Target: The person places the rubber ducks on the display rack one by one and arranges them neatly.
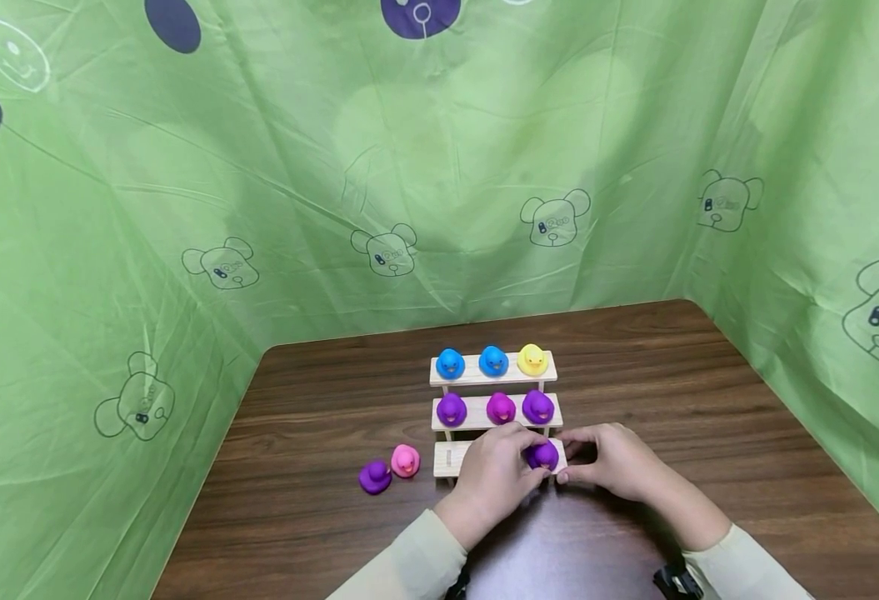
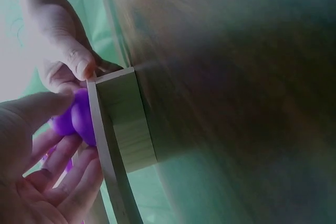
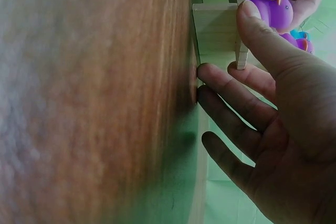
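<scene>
A small wooden three-step rack (image 1: 450,458) stands on the table. My left hand (image 1: 493,471) pinches a purple rubber duck (image 1: 543,455) between thumb and fingers at the right end of the lowest step; in the left wrist view the duck's base (image 2: 84,119) meets the board. My right hand (image 1: 619,461) grips that step's right end, its thumb (image 3: 257,24) by the front edge and a finger behind the board. On the middle step sit purple ducks (image 1: 451,409) either side of a magenta duck (image 1: 501,408). The top step carries two blue ducks (image 1: 493,361) and a yellow duck (image 1: 532,359).
Left of the rack, a pink duck (image 1: 405,460) and another purple duck (image 1: 375,477) rest on the brown wooden table (image 1: 319,400). Green cloth (image 1: 297,167) printed with bear faces hangs behind and along both sides.
</scene>
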Tool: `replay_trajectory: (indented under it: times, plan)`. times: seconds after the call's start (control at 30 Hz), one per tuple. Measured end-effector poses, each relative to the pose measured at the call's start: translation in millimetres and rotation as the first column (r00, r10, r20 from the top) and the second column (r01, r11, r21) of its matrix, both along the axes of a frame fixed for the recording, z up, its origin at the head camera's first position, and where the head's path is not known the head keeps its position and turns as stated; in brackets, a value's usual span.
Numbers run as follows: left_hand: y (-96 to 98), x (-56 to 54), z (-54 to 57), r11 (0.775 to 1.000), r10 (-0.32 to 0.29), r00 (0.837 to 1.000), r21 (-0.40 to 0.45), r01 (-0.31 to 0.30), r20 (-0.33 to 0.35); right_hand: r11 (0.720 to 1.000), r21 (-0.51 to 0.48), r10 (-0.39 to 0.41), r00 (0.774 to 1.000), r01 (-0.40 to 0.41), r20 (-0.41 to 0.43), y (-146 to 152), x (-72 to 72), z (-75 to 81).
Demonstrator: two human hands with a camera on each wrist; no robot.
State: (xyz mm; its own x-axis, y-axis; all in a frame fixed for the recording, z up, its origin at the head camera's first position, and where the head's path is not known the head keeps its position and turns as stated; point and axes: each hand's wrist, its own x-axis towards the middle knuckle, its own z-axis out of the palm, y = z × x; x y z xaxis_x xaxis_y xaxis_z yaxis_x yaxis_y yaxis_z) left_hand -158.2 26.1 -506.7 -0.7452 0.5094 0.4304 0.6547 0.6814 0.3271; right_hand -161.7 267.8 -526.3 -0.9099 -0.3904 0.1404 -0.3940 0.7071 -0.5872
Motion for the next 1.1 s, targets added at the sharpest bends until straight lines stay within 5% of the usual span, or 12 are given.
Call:
replay_trajectory:
  times: [0.4, 1.1]
  plan:
    - [0.1, -2.0, -1.9, 1.000, -0.004, 0.997, -0.013, 0.003, -0.072, 1.000, 0.007, -0.007, 1.000, 0.007, -0.005, 1.2, -2.3, -4.4]
    - [-27.0, 4.0, 2.2, 1.000, 0.010, 1.000, 0.024, -0.009, -0.024, 1.000, 0.002, -0.005, 1.000, 0.005, -0.002, 1.2, -1.3, -2.7]
